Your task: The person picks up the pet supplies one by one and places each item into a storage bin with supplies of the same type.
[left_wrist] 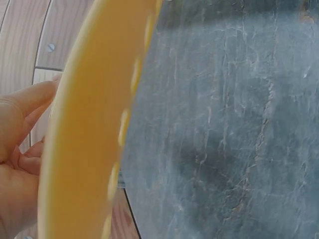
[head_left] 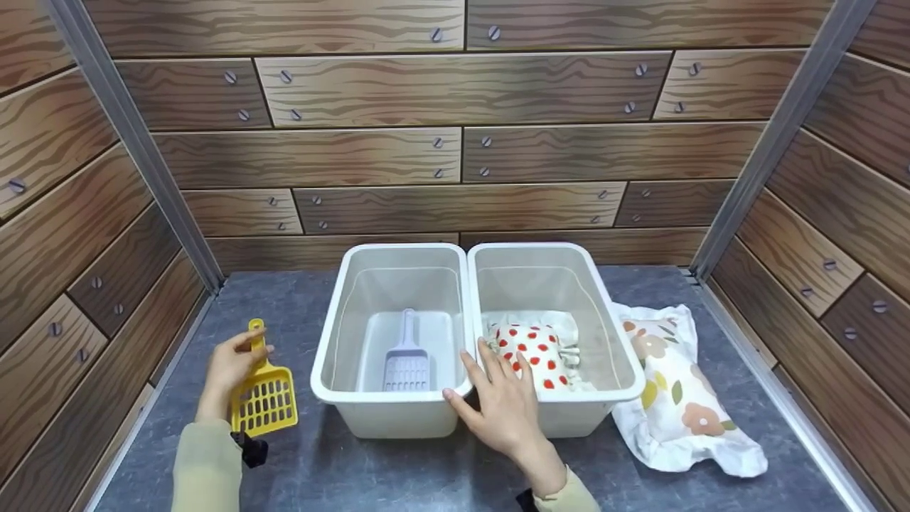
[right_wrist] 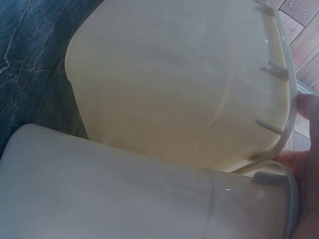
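My left hand (head_left: 229, 366) pinches the handle of a yellow slotted litter scoop (head_left: 264, 402) to the left of the bins. In the left wrist view the curved yellow side of the scoop (left_wrist: 94, 124) fills much of the picture. My right hand (head_left: 501, 402) rests with extended fingers on the near rims where two white plastic bins meet. A lavender slotted scoop (head_left: 407, 366) lies in the left bin (head_left: 391, 412). Inside the right bin (head_left: 583, 412) is a small white pillow with red spots (head_left: 530, 345), partly covered by my fingers.
A white pillow with a flower print (head_left: 675, 395) lies right of the bins, against the right bin's side. The dark grey tabletop (head_left: 284, 299) is enclosed by wood-patterned walls (head_left: 455, 92) at the back and both sides.
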Action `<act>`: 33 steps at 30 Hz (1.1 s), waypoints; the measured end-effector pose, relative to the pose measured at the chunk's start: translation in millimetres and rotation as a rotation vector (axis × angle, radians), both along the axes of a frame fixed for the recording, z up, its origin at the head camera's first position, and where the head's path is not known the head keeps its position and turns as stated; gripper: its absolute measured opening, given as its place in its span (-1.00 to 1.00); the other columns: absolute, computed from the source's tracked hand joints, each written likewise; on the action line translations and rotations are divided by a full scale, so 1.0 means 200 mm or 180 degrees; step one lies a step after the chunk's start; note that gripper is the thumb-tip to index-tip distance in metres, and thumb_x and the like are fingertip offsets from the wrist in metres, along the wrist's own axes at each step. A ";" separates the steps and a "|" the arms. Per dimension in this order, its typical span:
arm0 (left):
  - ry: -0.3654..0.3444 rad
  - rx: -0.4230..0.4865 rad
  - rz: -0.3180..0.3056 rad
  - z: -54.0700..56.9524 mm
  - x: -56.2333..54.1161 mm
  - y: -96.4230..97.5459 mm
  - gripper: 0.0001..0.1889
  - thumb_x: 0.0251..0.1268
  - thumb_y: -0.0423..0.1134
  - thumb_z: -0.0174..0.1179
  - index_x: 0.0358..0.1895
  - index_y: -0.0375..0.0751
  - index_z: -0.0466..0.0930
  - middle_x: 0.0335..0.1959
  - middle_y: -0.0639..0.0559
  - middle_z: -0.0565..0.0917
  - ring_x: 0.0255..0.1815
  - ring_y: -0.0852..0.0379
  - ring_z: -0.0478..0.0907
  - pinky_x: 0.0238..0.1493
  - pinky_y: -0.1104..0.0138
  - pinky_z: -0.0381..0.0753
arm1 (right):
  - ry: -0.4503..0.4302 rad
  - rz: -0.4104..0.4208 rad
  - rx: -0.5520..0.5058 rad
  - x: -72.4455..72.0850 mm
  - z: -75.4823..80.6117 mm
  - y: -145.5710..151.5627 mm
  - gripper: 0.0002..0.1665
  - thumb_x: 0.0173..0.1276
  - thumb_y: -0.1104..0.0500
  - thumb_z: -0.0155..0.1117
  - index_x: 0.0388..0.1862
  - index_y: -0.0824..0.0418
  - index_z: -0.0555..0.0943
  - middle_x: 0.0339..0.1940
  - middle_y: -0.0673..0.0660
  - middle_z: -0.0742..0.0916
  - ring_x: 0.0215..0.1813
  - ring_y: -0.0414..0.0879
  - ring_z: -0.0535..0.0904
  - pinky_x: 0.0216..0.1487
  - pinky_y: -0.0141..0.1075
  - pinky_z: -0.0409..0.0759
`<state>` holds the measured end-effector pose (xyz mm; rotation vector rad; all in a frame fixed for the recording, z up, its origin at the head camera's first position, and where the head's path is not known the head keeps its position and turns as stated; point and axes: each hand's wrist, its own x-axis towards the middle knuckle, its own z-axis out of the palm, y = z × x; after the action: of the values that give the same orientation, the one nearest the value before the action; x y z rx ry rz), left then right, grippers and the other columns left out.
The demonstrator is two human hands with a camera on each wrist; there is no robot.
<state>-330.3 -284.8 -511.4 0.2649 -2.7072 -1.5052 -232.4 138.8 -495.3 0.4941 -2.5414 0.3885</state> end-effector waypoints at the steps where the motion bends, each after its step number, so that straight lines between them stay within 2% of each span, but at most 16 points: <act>1: -0.0025 0.0017 0.0003 0.01 0.00 0.00 -0.44 0.41 -0.21 0.17 0.42 -0.28 0.31 0.26 -0.41 0.43 0.21 -0.26 0.44 0.14 0.06 0.50 | 0.0000 0.0002 -0.0005 0.00 0.00 0.00 -0.25 0.37 -0.34 0.08 0.34 0.11 0.51 0.36 0.27 0.51 0.27 0.15 0.50 0.31 0.26 0.19; 6: -0.0066 0.0076 0.0019 0.04 0.00 0.00 -0.43 0.42 -0.19 0.16 0.43 -0.26 0.30 0.23 -0.38 0.45 0.14 -0.18 0.47 0.05 0.19 0.53 | -0.0025 -0.0009 0.0016 0.00 0.00 0.00 -0.26 0.37 -0.34 0.07 0.34 0.09 0.50 0.36 0.26 0.50 0.28 0.15 0.49 0.32 0.26 0.18; 12: -0.0023 0.0117 0.0069 0.09 0.00 0.01 -0.43 0.43 -0.21 0.15 0.44 -0.27 0.28 0.27 -0.40 0.41 0.21 -0.24 0.42 0.17 0.06 0.48 | -0.0052 -0.0033 0.0039 0.00 0.00 0.00 -0.26 0.38 -0.33 0.07 0.34 0.10 0.50 0.36 0.26 0.50 0.28 0.16 0.49 0.32 0.26 0.19; 18: 0.0037 0.0088 0.0089 0.13 0.01 0.03 -0.44 0.42 -0.23 0.15 0.43 -0.28 0.30 0.25 -0.40 0.43 0.20 -0.23 0.43 0.17 0.06 0.48 | -0.0076 -0.0037 0.0040 0.00 0.00 0.00 -0.26 0.38 -0.33 0.07 0.35 0.10 0.50 0.37 0.26 0.50 0.29 0.15 0.49 0.33 0.25 0.18; 27: 0.0153 -0.0130 0.0116 0.20 0.02 0.05 -0.44 0.39 -0.17 0.20 0.41 -0.23 0.35 0.18 -0.36 0.49 0.10 -0.17 0.47 -0.02 0.22 0.52 | -0.0073 -0.0044 0.0030 0.00 0.00 0.00 -0.26 0.38 -0.33 0.07 0.35 0.09 0.50 0.37 0.25 0.50 0.28 0.14 0.50 0.34 0.24 0.17; 33: 0.0144 -0.0119 0.0102 0.25 0.02 0.05 -0.43 0.40 -0.14 0.19 0.42 -0.20 0.33 0.19 -0.34 0.48 0.08 -0.14 0.48 -0.06 0.27 0.52 | -0.0033 -0.0037 0.0015 0.00 0.00 0.00 -0.27 0.37 -0.32 0.08 0.33 0.09 0.51 0.36 0.25 0.51 0.27 0.14 0.50 0.33 0.24 0.19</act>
<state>-326.0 -275.6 -461.7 0.2682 -2.6798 -1.4329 -231.9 138.4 -495.9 0.4801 -2.5547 0.3818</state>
